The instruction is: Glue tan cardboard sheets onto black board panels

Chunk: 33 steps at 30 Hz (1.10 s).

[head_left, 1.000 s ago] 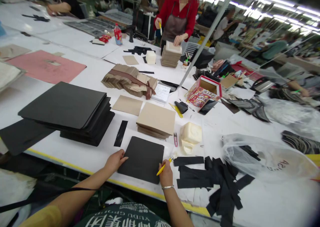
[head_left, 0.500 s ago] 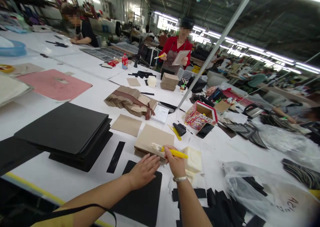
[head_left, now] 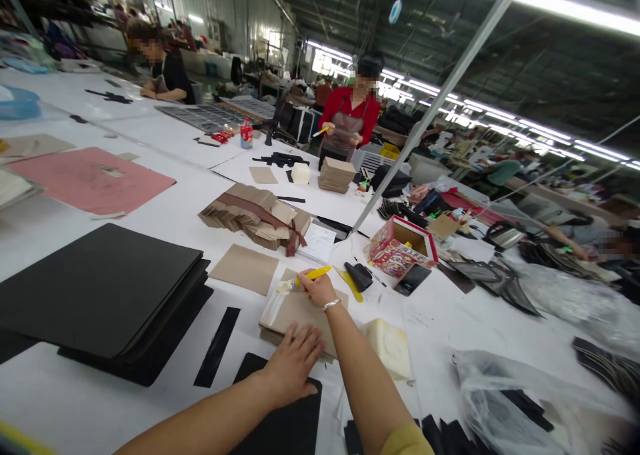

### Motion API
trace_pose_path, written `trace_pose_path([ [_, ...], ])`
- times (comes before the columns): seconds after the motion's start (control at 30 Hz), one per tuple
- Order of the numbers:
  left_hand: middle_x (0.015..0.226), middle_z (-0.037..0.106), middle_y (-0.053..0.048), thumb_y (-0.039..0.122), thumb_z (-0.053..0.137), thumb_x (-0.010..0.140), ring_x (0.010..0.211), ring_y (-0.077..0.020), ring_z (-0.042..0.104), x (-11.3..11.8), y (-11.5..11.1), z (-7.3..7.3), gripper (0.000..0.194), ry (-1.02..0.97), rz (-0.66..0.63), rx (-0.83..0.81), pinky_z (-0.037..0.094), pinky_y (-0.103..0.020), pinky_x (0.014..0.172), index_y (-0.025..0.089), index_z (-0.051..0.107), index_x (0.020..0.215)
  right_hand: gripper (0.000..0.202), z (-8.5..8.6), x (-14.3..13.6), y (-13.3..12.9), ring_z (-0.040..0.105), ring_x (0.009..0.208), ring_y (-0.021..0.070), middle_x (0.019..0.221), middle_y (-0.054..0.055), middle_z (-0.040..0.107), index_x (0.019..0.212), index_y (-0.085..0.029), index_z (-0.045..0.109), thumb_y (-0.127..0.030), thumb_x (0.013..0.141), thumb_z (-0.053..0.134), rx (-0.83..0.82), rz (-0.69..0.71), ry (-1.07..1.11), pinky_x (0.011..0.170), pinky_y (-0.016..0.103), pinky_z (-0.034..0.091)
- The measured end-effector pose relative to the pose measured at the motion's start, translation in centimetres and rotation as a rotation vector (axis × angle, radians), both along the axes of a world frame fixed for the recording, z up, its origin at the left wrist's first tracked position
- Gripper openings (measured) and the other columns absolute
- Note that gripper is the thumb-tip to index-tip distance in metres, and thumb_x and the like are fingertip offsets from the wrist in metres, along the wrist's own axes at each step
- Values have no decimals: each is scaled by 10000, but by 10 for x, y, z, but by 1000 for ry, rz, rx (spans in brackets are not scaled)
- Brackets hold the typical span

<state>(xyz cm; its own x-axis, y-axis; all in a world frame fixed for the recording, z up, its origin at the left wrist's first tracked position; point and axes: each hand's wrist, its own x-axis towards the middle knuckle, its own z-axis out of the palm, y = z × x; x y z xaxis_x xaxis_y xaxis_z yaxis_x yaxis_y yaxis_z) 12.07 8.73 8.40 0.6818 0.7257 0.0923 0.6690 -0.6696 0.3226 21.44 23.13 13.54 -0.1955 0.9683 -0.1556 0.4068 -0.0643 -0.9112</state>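
**Brush on the cardboard stack**

The right hand grips a yellow brush, fingers closed round its handle, bristles touching the top sheet of the tan cardboard stack on the white bench. The left hand lies flat, fingers spread, on the stack's near edge. A black sheet lies just below.

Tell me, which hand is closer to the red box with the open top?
The right hand. It holds a yellow brush on the far edge of the tan card stack, a short way left of the red box. The left hand presses the stack's near edge, farther off.
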Motion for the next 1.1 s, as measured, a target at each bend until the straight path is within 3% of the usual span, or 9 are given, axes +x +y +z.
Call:
trace_pose_path([
  [0.2, 1434, 206, -117, 581, 486, 712, 1310, -310, 154, 3, -1, -1, 804, 31, 8, 15, 55, -552, 1039, 204, 220, 1371, 207, -5, 39, 15, 396, 337, 60, 464, -44, 483, 681, -168, 565, -362, 727, 508, 41, -210, -45, 350, 174, 314],
  [0.47, 1423, 256, -84, 541, 446, 758, 1298, -290, 198, 5, -1, -3, 678, 85, 12, 59, 77, -522, 1035, 234, 290, 1342, 218, 7, 139, -31, 439, 399, 85, 506, -31, 521, 749, -170, 603, -364, 741, 504, 98, -386, -178, 413, 203, 368],
  [0.53, 1411, 291, -73, 485, 434, 790, 1285, -276, 235, 5, 0, -2, 596, 90, 25, 84, 102, -511, 1030, 250, 321, 1325, 203, 10, 144, -49, 523, 545, 109, 637, -4, 591, 800, -192, 627, -360, 742, 527, 216, -285, -239, 541, 224, 433],
  [0.63, 1383, 350, -55, 365, 425, 825, 1252, -249, 302, 5, 2, 2, 478, 98, 41, 121, 168, -476, 1014, 268, 372, 1290, 189, 9, 136, -86, 557, 736, 140, 806, 28, 617, 878, -230, 641, -340, 773, 530, 464, 24, -429, 701, 254, 446],
  [0.77, 1366, 371, -90, 281, 452, 817, 1214, -247, 353, 8, 6, 7, 415, 122, 121, 142, 264, -412, 966, 221, 452, 1228, 249, -1, 126, -153, 544, 692, 138, 775, 47, 582, 1027, -224, 596, -297, 852, 435, 579, 199, -625, 662, 250, 444],
  [0.87, 1341, 394, -111, 263, 465, 814, 1177, -260, 379, 9, 13, 15, 382, 161, 166, 115, 312, -407, 917, 192, 480, 1189, 249, -4, 125, -204, 546, 686, 139, 753, 53, 576, 1034, -200, 593, -280, 859, 434, 634, 189, -657, 650, 252, 447],
  [0.97, 1217, 496, -106, 253, 496, 797, 1087, -259, 431, 8, 22, 27, 327, 191, 120, 77, 349, -397, 862, 188, 513, 1117, 230, 5, 126, -240, 561, 671, 134, 746, 45, 590, 1026, -209, 596, -263, 838, 475, 624, 149, -561, 644, 248, 455],
  [1.03, 1106, 540, -107, 256, 533, 771, 1017, -259, 457, 7, 27, 34, 276, 199, 74, 46, 371, -377, 823, 166, 548, 1031, 207, 16, 127, -248, 578, 695, 137, 770, 43, 612, 984, -212, 609, -268, 827, 487, 592, 9, -439, 664, 251, 463],
  [1.1, 1028, 556, -110, 262, 556, 750, 971, -258, 469, 6, 29, 39, 240, 201, 42, 9, 383, -362, 802, 143, 572, 958, 201, 26, 127, -240, 583, 651, 133, 740, 36, 622, 910, -195, 623, -307, 823, 481, 537, -245, -290, 620, 245, 470],
])
